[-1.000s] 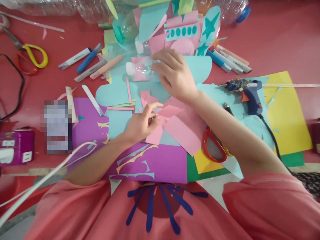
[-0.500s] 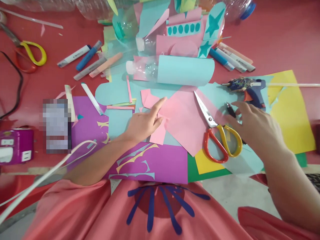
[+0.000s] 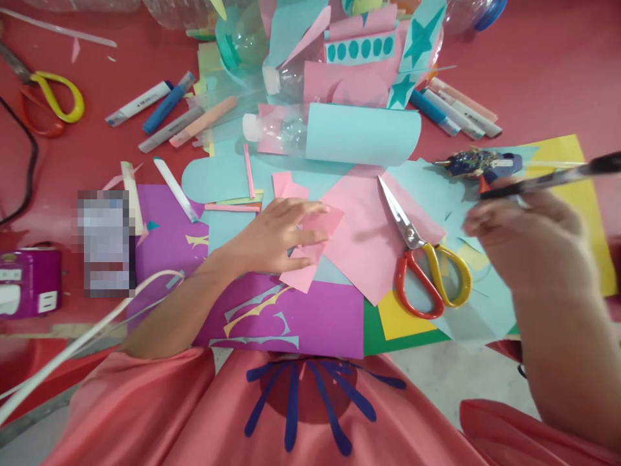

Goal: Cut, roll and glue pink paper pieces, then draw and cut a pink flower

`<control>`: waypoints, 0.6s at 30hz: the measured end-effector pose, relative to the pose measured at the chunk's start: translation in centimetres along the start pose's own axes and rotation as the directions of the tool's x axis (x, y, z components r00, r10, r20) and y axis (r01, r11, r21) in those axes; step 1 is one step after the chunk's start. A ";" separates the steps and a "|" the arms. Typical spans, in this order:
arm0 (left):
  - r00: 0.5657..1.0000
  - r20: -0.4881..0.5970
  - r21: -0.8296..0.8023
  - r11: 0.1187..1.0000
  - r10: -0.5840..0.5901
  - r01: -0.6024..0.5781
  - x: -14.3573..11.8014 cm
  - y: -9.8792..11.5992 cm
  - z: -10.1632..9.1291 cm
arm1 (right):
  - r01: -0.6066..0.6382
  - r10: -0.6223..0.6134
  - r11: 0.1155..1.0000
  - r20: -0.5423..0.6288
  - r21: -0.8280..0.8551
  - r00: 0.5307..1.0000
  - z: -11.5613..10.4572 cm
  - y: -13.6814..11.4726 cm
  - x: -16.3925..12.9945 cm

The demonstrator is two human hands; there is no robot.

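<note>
Pink paper (image 3: 361,243) lies in the middle of the red bench (image 3: 543,71), a large sheet spread over light blue and purple sheets, with a smaller pink scrap (image 3: 317,223) at its left edge. Purple paper (image 3: 310,317) sits nearest the person, bearing cut strips of cream and pale blue. Yellow paper (image 3: 589,213) lies at the far right, partly under the right hand. Behind the pink sheet a clear plastic bottle (image 3: 276,129) lies on its side, wrapped in a roll of light blue paper (image 3: 361,133). Just right of the pink sheet, and partly on it, scissors (image 3: 417,255) with one red and one yellow handle rest with their blades closed. A blue glue gun (image 3: 478,165) lies beyond them. Markers (image 3: 160,113) are scattered at the upper left.

Flat on the small pink scrap, the left hand (image 3: 272,236) presses down with fingers spread, holding nothing. Raised above the bench at the right, the right hand (image 3: 531,239) is blurred; its grip is closed on a dark pen (image 3: 557,176) that points toward the right edge.
</note>
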State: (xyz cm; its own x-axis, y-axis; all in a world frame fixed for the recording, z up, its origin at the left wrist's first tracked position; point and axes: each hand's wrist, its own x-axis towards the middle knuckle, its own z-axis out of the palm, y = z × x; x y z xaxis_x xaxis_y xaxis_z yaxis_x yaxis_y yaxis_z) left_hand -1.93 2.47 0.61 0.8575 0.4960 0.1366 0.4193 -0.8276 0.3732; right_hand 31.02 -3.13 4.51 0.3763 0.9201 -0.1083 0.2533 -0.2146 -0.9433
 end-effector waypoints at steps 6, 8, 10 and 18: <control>0.985 0.123 0.025 0.993 -0.120 0.118 0.4 0.0 0.8 | 0.503 -0.366 0.574 0.346 -0.646 0.864 2.3 2.8 -3.3; 0.982 0.095 0.044 0.986 -0.163 0.160 0.5 0.2 1.3 | 0.535 -0.376 0.520 0.384 -0.666 0.843 2.6 3.4 -3.7; 0.975 0.051 0.058 0.976 -0.215 0.212 0.6 0.5 1.9 | 0.491 -0.351 0.566 0.345 -0.662 0.870 2.8 3.4 -3.7; 0.936 -0.128 0.023 0.942 -0.328 0.334 0.4 1.0 2.9 | 0.363 -0.285 0.626 0.231 -0.690 0.930 0.7 2.7 -2.6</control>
State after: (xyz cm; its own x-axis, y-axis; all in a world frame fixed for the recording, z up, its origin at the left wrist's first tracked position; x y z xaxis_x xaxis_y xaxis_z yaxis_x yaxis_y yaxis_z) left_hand -0.30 1.06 -1.64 0.6267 0.7696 0.1226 0.6883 -0.6204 0.3760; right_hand 30.13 -5.91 2.06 0.0720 0.9929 0.0951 0.9100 -0.0264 -0.4138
